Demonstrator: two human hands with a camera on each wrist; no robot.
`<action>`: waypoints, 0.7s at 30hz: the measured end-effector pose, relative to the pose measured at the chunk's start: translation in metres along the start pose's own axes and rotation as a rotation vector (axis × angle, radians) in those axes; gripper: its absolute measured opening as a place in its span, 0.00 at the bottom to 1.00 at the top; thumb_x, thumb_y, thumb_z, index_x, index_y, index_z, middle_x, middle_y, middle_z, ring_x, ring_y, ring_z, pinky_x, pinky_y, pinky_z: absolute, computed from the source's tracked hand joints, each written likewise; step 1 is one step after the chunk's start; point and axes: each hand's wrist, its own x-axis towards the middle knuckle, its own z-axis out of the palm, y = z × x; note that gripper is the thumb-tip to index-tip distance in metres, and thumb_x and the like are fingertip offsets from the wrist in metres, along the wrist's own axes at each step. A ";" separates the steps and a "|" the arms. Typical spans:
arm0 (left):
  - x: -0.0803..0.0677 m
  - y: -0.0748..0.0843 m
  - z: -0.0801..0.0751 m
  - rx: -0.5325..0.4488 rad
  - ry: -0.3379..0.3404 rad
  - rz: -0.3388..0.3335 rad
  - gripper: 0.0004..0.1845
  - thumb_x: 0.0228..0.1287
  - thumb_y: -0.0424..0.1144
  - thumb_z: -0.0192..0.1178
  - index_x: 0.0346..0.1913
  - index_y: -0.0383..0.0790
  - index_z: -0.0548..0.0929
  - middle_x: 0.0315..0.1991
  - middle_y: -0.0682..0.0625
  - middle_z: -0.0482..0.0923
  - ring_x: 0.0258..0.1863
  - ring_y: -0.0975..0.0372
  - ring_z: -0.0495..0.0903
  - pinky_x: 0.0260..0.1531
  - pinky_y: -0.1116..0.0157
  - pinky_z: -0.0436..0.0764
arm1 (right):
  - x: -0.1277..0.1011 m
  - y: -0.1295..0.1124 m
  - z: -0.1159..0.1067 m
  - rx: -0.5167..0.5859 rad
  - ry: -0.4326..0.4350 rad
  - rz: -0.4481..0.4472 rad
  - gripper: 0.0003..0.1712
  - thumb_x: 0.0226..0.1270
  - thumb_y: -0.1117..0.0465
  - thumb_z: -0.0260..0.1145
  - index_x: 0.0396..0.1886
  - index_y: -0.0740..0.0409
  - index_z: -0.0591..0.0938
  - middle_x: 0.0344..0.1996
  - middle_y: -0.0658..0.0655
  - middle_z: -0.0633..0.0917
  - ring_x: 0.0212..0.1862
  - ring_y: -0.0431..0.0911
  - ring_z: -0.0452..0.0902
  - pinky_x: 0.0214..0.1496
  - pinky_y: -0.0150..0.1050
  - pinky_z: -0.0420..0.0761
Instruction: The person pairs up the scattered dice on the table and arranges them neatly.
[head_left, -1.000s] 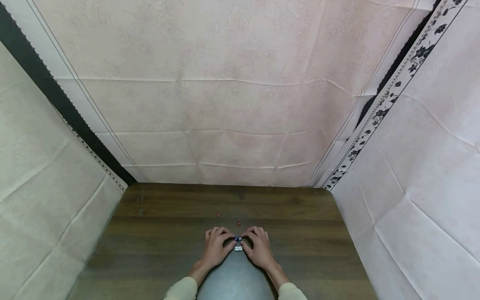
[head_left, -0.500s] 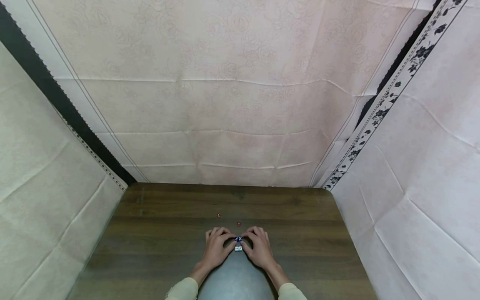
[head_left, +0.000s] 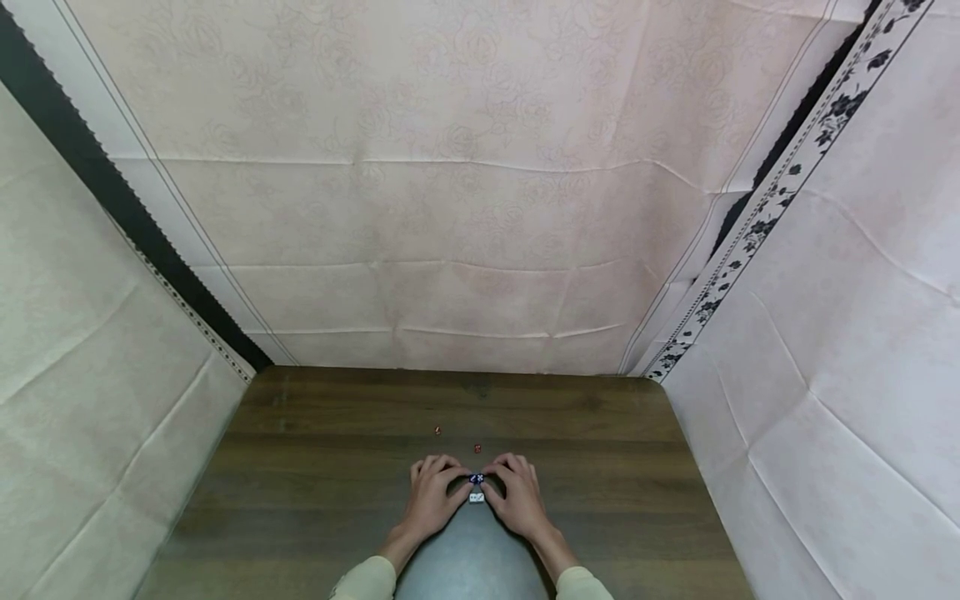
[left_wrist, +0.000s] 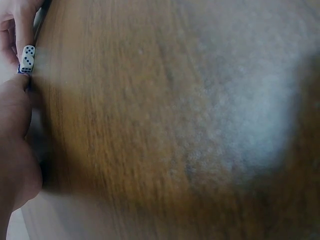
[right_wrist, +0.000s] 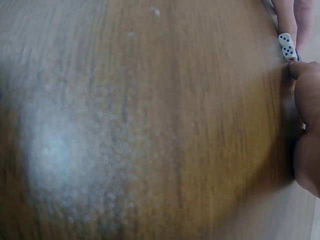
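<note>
Two blue dice (head_left: pixel 477 478) sit side by side on the wooden table between my hands. From the left, my left hand (head_left: pixel 432 492) pinches the blue pair with thumb and forefinger. My right hand (head_left: pixel 519 493) does the same from the right. Just on the near side of them lies a pair of white dice (head_left: pixel 476 497) with dark pips. In the left wrist view the white dice (left_wrist: pixel 28 59) partly hide the blue ones. The right wrist view also has the white dice (right_wrist: pixel 287 47), with only a sliver of blue dice (right_wrist: pixel 298 54) behind.
A red die (head_left: pixel 477 448) lies just beyond the hands. Another red die (head_left: pixel 438 430) is farther back and to the left. The wooden table (head_left: pixel 300 467) ends at a patterned cloth (head_left: pixel 450 250) at the back, with pale cloths along both sides.
</note>
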 end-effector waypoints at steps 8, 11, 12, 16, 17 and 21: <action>-0.001 -0.001 0.001 0.010 0.020 0.020 0.08 0.68 0.42 0.82 0.48 0.50 0.97 0.48 0.52 0.89 0.53 0.51 0.82 0.59 0.40 0.69 | 0.000 0.000 0.000 0.012 -0.013 0.013 0.09 0.74 0.56 0.82 0.51 0.47 0.94 0.53 0.49 0.86 0.56 0.47 0.79 0.59 0.52 0.74; -0.001 -0.001 0.001 0.013 0.024 0.025 0.09 0.68 0.42 0.82 0.48 0.50 0.97 0.48 0.52 0.89 0.53 0.51 0.82 0.59 0.41 0.69 | 0.000 0.000 -0.001 0.023 -0.021 0.023 0.10 0.74 0.56 0.82 0.52 0.47 0.94 0.53 0.49 0.86 0.57 0.47 0.78 0.60 0.52 0.74; -0.001 -0.002 0.001 0.010 0.021 0.023 0.09 0.69 0.43 0.82 0.49 0.50 0.97 0.48 0.52 0.89 0.54 0.51 0.82 0.59 0.41 0.69 | 0.000 -0.001 -0.001 0.022 -0.019 0.025 0.10 0.74 0.56 0.82 0.51 0.46 0.94 0.53 0.49 0.86 0.57 0.47 0.78 0.60 0.52 0.74; -0.001 -0.002 0.001 -0.004 0.011 0.017 0.09 0.69 0.43 0.82 0.49 0.50 0.97 0.49 0.52 0.89 0.54 0.50 0.82 0.60 0.40 0.69 | 0.000 0.000 0.000 0.019 -0.015 0.032 0.09 0.74 0.56 0.82 0.51 0.45 0.94 0.53 0.47 0.86 0.56 0.47 0.78 0.59 0.51 0.74; -0.001 -0.003 0.001 -0.003 0.010 0.016 0.08 0.69 0.43 0.82 0.49 0.50 0.97 0.49 0.52 0.89 0.54 0.50 0.82 0.60 0.40 0.69 | 0.000 0.000 0.000 0.017 -0.016 0.035 0.09 0.74 0.56 0.82 0.51 0.45 0.94 0.53 0.47 0.86 0.56 0.46 0.78 0.59 0.50 0.74; -0.002 -0.003 0.001 0.009 0.009 0.016 0.09 0.69 0.44 0.82 0.49 0.51 0.96 0.49 0.53 0.89 0.55 0.52 0.82 0.60 0.41 0.69 | 0.000 0.000 -0.002 0.039 -0.043 0.056 0.10 0.76 0.55 0.81 0.52 0.45 0.93 0.54 0.46 0.86 0.57 0.46 0.78 0.60 0.50 0.73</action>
